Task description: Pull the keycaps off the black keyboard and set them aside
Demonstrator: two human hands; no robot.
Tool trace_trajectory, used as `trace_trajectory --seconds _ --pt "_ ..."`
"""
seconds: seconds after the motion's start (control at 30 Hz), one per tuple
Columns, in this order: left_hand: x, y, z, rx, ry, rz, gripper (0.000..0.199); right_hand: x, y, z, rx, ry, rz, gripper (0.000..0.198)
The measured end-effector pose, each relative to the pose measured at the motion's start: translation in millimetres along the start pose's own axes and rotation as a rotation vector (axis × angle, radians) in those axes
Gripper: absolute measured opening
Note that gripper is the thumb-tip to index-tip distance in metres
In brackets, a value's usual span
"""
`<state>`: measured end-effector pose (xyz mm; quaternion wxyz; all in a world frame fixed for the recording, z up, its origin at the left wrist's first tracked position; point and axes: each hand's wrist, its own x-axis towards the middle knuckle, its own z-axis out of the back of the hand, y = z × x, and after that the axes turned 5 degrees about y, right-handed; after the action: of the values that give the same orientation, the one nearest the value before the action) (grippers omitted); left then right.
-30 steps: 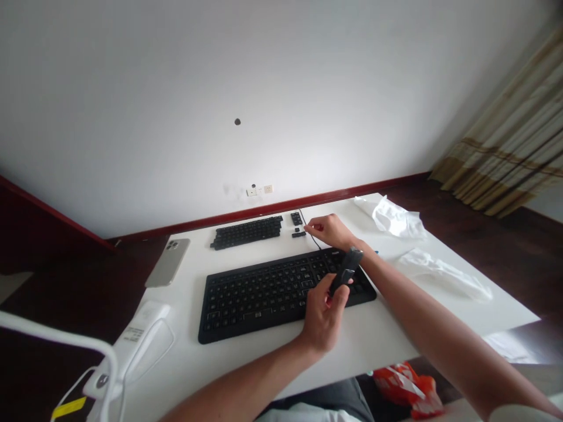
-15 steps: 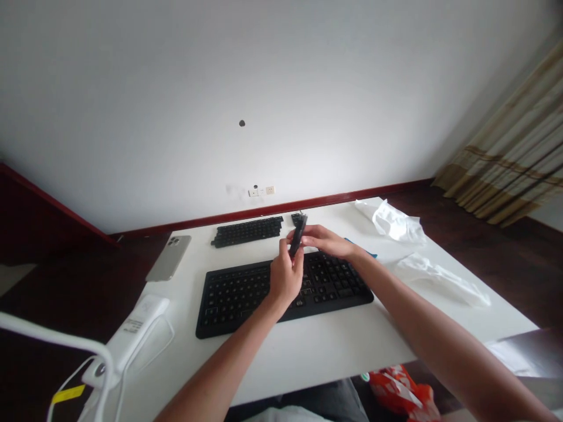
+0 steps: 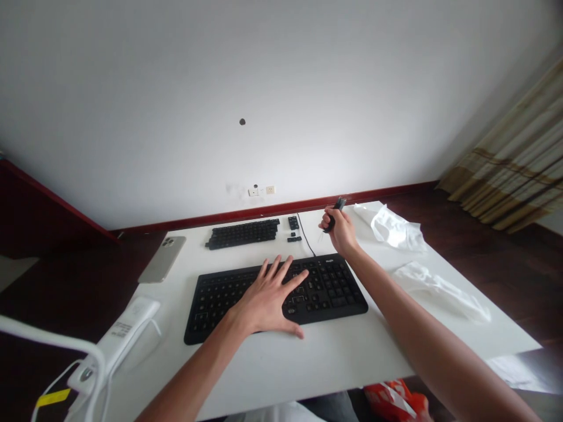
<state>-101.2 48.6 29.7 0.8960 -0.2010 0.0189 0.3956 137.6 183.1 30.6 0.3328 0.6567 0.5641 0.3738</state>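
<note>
A black keyboard (image 3: 328, 313) lies on the white table; many keys on its left and middle lack their caps. My left hand (image 3: 268, 296) is spread out over its middle, palm down, holding nothing. My right hand (image 3: 341, 231) is raised above the back right corner of the keyboard, fingers wrapped round a small black brush (image 3: 340, 203). The brush's tip points up, and fine wire seems to show below the fist. Behind the keyboard, a block of black keycaps (image 3: 244, 232) stands in rows, with smaller groups of keycaps (image 3: 293, 223) to the right.
A phone (image 3: 162, 259) lies at the left edge, near a white power strip (image 3: 127, 328) with cables. Crumpled white plastic bags (image 3: 393, 228) lie on the right. The keyboard's cable (image 3: 307, 233) runs toward the wall. A red bag (image 3: 393, 401) is below the front edge.
My hands have parted. The left let go of the brush and came down flat over the keyboard; the right carried the brush up and right. The keyboard has shifted slightly left in view.
</note>
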Motion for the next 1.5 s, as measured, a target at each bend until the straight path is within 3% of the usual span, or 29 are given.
trace_trajectory --seconds 0.13,0.33,0.57,0.87,1.2,1.37,1.5 --pt "-7.5 -1.1 4.0 0.017 0.067 0.001 0.129 6.2 -3.7 10.1 -0.040 -0.061 0.002 0.022" --pt "-1.3 5.5 16.7 0.024 0.106 -0.021 0.137 2.7 1.9 7.6 -0.012 -0.002 0.045 0.023" --pt "7.6 23.4 11.7 -0.009 0.028 -0.086 0.138 4.2 -0.2 6.6 -0.051 0.052 0.118 0.027" --pt "15.0 28.8 5.3 -0.006 -0.036 -0.071 0.130 -2.0 -1.3 6.1 -0.061 0.119 0.072 0.034" --pt "13.4 34.0 12.0 -0.019 -0.004 -0.071 0.125 0.8 3.8 5.0 -0.004 0.129 -0.023 0.022" --pt "15.0 28.2 22.4 0.001 0.054 -0.020 0.119 1.1 3.8 6.8 0.048 0.178 -0.039 0.024" --pt "35.9 11.4 29.5 0.009 0.106 -0.002 0.116 -3.2 1.0 3.9 -0.007 0.158 0.027 0.021"
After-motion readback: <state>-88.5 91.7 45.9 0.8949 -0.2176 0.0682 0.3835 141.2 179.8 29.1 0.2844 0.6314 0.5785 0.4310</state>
